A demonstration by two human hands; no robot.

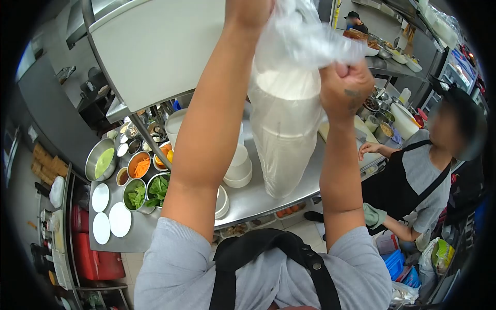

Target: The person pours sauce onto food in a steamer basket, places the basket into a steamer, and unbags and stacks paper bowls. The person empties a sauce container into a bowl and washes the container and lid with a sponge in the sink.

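Observation:
A clear plastic bag (289,155) hangs in front of me above the steel counter, with a tall stack of white tubs or bowls (287,111) inside. My right hand (349,90) is closed in a fist around the bag's bunched, motion-blurred upper part. At the top edge of the view, my left hand (249,11) is partly cut off; it appears closed on the bag's upper end. Behind my left forearm, more white round tubs (238,168) stand on the counter.
Bowls of greens (158,190) and shredded carrot (139,165), plus white lids or plates (120,219), sit on the steel counter (170,227) at left. A white panel (150,49) rises above. A co-worker (408,181) stands close on the right; another person (356,23) is farther back.

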